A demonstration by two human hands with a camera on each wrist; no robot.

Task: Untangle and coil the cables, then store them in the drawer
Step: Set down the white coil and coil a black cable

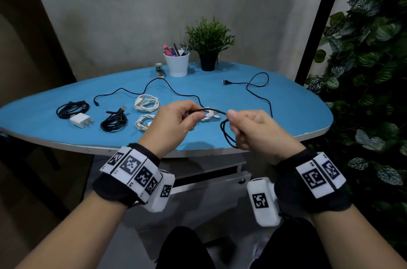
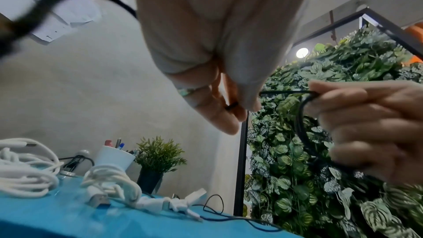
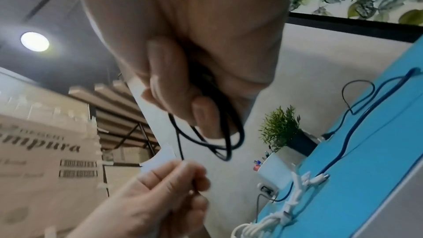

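Both hands hover over the front of the blue table (image 1: 297, 119). My left hand (image 1: 193, 113) pinches a black cable (image 1: 212, 111) between thumb and fingers. My right hand (image 1: 231, 115) grips the same cable, and a few loops (image 1: 225, 134) of it hang below the fist. In the right wrist view the loops (image 3: 228, 142) dangle from the curled fingers (image 3: 201, 113). The left wrist view has the cable (image 2: 286, 92) stretched taut between the two hands. A white drawer (image 1: 209, 177) under the table stands slightly open.
On the table's left lie two black coils (image 1: 72, 108) (image 1: 113, 123), a white charger (image 1: 80, 120) and two white coils (image 1: 146, 103) (image 1: 143, 123). Loose black cable (image 1: 154, 82) (image 1: 257, 86) runs across the back. A white pen cup (image 1: 177, 64) and potted plant (image 1: 208, 48) stand behind.
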